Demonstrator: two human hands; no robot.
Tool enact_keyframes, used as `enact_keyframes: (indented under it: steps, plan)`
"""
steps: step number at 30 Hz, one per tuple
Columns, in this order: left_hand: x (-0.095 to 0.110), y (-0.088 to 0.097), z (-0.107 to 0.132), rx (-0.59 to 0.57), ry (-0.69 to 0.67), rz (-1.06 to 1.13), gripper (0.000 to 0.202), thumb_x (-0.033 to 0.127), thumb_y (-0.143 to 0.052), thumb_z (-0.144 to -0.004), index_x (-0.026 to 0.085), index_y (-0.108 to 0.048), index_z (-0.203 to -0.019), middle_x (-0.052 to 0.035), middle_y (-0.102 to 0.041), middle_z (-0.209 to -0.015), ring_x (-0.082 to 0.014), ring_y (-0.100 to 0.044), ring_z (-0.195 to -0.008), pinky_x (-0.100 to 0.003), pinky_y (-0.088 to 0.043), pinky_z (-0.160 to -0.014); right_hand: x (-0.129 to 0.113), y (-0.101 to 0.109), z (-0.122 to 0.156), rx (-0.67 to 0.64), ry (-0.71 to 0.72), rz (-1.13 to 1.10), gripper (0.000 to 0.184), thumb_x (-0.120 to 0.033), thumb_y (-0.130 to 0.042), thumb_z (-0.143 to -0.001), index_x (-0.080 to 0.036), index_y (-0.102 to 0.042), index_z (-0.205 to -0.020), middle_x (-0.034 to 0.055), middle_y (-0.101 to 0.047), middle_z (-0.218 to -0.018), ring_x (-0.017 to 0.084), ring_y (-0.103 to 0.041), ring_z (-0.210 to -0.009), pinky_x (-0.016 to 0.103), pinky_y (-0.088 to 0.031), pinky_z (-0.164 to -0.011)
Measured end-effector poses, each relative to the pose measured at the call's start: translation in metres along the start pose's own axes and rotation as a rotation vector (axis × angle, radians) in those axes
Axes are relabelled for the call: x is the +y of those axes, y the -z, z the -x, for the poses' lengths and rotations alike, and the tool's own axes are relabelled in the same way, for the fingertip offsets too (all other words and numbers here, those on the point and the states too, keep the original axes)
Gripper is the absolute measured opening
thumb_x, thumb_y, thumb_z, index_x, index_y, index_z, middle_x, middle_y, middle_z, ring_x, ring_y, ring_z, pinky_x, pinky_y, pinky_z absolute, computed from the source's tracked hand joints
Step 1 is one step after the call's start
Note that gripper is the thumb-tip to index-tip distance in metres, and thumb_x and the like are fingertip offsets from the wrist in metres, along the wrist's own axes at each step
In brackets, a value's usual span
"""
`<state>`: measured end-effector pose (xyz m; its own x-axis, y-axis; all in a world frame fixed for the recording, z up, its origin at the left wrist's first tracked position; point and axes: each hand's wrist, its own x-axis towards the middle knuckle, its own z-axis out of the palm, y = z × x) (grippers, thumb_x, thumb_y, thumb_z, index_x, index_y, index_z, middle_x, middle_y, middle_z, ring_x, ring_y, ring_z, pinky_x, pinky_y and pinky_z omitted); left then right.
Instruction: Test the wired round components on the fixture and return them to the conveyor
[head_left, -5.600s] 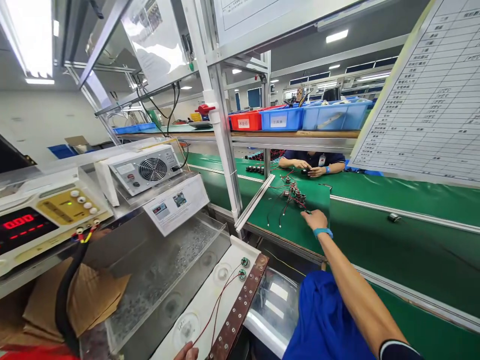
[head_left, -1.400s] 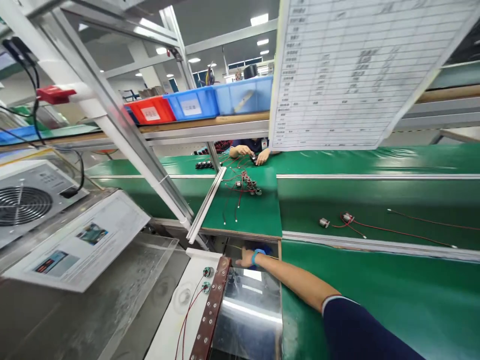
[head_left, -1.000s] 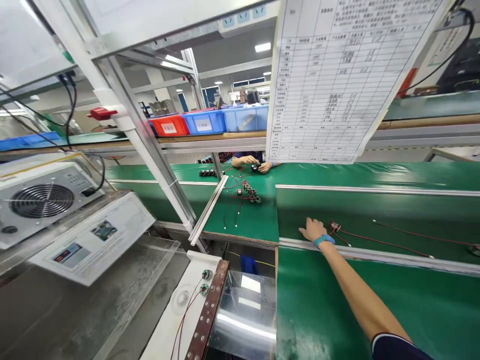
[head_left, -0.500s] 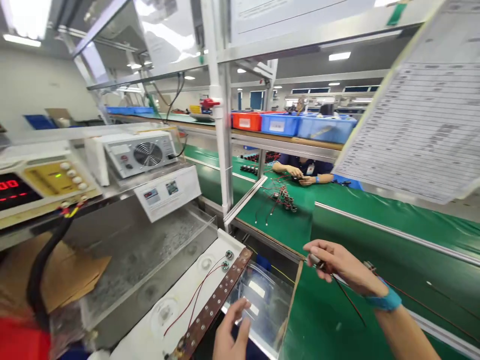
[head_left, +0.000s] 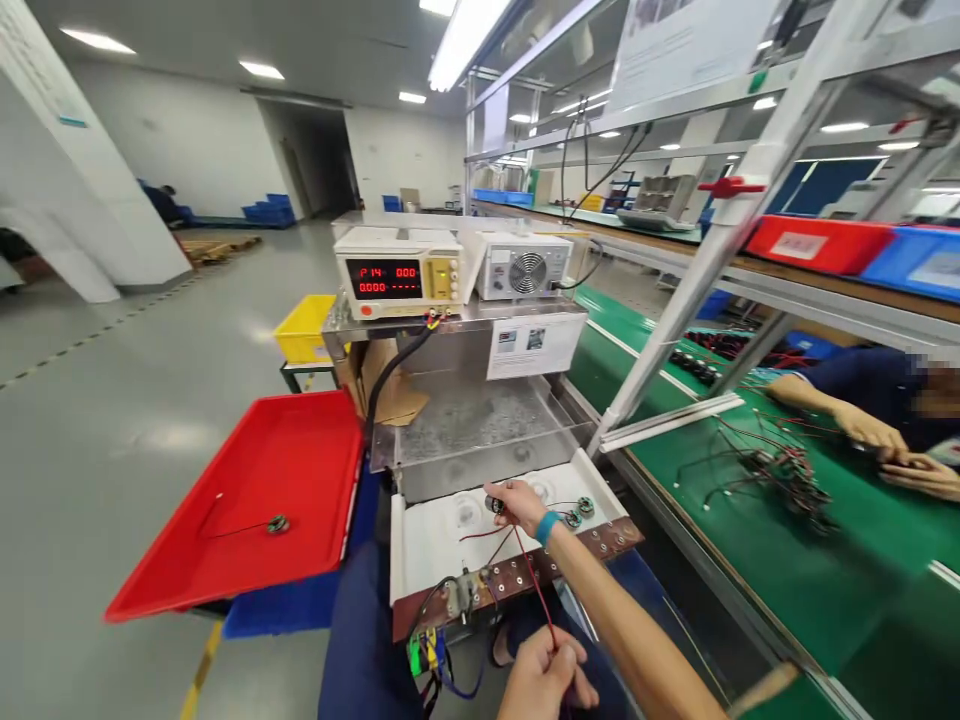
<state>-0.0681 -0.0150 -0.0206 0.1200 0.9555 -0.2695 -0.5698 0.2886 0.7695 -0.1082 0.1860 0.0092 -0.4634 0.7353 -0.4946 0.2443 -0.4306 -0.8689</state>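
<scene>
My right hand (head_left: 519,505), with a teal wristband, is closed on a small black-and-silver cylindrical motor (head_left: 493,505) above the white tray. Red and dark wires (head_left: 529,560) run down from it. Lower down, my left hand (head_left: 546,675) pinches these wires between thumb and fingers. Beyond my right wrist, two small round green-ringed parts (head_left: 579,514) with wires lie at the right end of the white tray (head_left: 427,545). Along the tray's near edge runs a brown strip (head_left: 555,568) with metal studs, and a metal clamp-like fitting (head_left: 465,592) sits on it.
A red tray (head_left: 247,470) on the left holds one wired round part (head_left: 277,524). Behind stand a power supply (head_left: 397,275) with red digits and a fan-backed box (head_left: 525,270). At right, a co-worker's hands (head_left: 892,455) are near a wire-and-parts pile (head_left: 795,475) on the green bench.
The view has swung left. My right hand has carried the motor from the green bench to over the white tray. My left hand, open before, now pinches the wires.
</scene>
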Motion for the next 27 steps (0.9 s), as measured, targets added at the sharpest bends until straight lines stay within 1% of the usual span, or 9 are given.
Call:
enact_keyframes:
  steps: [4,8,10,12,15,18,21,23,27]
  plan:
    - [0.011,0.045,0.028,0.075,0.048,0.021,0.058,0.074,-0.065,-0.066,0.018,-0.055,-0.08,0.0037,-0.056,-0.049,-0.0146,-0.059,-0.053,-0.026,-0.041,-0.06,0.03,-0.045,-0.052,0.106,-0.005,0.26,0.031,-0.042,-0.068,-0.08,-0.019,-0.05,-0.07,-0.002,-0.056,-0.057,0.011,-0.056,-0.049,0.022,-0.051,-0.048]
    - [0.026,0.065,0.048,0.142,0.065,0.024,0.057,0.072,-0.066,-0.067,0.019,-0.054,-0.081,0.0041,-0.058,-0.051,-0.0139,-0.06,-0.052,-0.025,-0.041,-0.058,0.041,-0.059,-0.07,0.215,-0.01,0.616,0.031,-0.046,-0.064,-0.083,-0.017,-0.059,-0.073,0.0077,-0.065,-0.064,0.019,-0.067,-0.06,0.024,-0.05,-0.055]
    - [0.032,0.067,0.052,0.157,0.078,0.034,0.056,0.072,-0.066,-0.068,0.019,-0.054,-0.083,0.0043,-0.058,-0.052,-0.014,-0.062,-0.052,-0.024,-0.041,-0.056,0.043,-0.056,-0.076,0.249,-0.017,0.733,0.04,-0.053,-0.053,-0.089,-0.016,-0.062,-0.079,0.0126,-0.068,-0.073,0.02,-0.069,-0.061,0.025,-0.049,-0.057]
    - [0.038,0.067,0.054,0.163,0.081,0.055,0.056,0.072,-0.064,-0.07,0.019,-0.054,-0.084,0.0043,-0.058,-0.053,-0.0137,-0.062,-0.051,-0.022,-0.039,-0.053,0.047,-0.048,-0.08,0.204,-0.001,0.693,0.05,-0.058,-0.039,-0.094,-0.014,-0.064,-0.09,0.0158,-0.07,-0.084,0.02,-0.069,-0.06,0.026,-0.049,-0.055]
    - [0.047,0.065,0.054,0.193,0.053,0.07,0.056,0.073,-0.059,-0.074,0.019,-0.054,-0.088,0.0048,-0.057,-0.054,-0.0103,-0.056,-0.042,-0.02,-0.035,-0.045,0.057,-0.032,-0.081,0.123,0.056,0.62,0.049,-0.052,-0.032,-0.097,-0.014,-0.061,-0.108,0.0156,-0.069,-0.097,0.018,-0.068,-0.062,0.025,-0.049,-0.053]
    - [0.056,0.064,0.054,0.235,0.004,0.043,0.056,0.073,-0.056,-0.076,0.019,-0.054,-0.089,0.0067,-0.054,-0.051,-0.0042,-0.04,-0.031,-0.018,-0.024,-0.037,0.068,-0.016,-0.078,0.027,0.204,0.682,0.035,-0.034,-0.046,-0.093,-0.017,-0.056,-0.122,0.0109,-0.068,-0.106,0.015,-0.066,-0.067,0.024,-0.05,-0.061]
    - [0.069,0.062,0.054,0.241,-0.027,0.024,0.054,0.07,-0.057,-0.078,0.017,-0.057,-0.089,0.0066,-0.053,-0.053,-0.0005,-0.029,-0.03,-0.019,-0.014,-0.035,0.074,-0.011,-0.073,-0.132,0.454,0.838,0.049,-0.021,-0.062,-0.079,-0.019,-0.055,-0.127,0.0094,-0.062,-0.119,0.014,-0.063,-0.077,0.025,-0.048,-0.074]
    - [0.083,0.058,0.055,0.221,-0.022,0.037,0.051,0.064,-0.06,-0.079,0.015,-0.06,-0.094,0.0044,-0.056,-0.059,0.0,-0.032,-0.034,-0.018,-0.015,-0.039,0.074,-0.012,-0.071,-0.169,0.528,0.937,0.052,-0.022,-0.068,-0.075,-0.019,-0.058,-0.126,0.0097,-0.06,-0.12,0.016,-0.061,-0.082,0.026,-0.046,-0.079]
    - [0.115,0.051,0.048,0.156,0.007,0.011,0.047,0.054,-0.068,-0.078,0.013,-0.065,-0.1,-0.0019,-0.061,-0.077,-0.0028,-0.044,-0.049,-0.018,-0.027,-0.045,0.069,-0.018,-0.067,-0.121,0.542,1.064,0.041,-0.028,-0.066,-0.08,-0.02,-0.062,-0.12,0.0081,-0.062,-0.113,0.019,-0.059,-0.089,0.027,-0.043,-0.083]
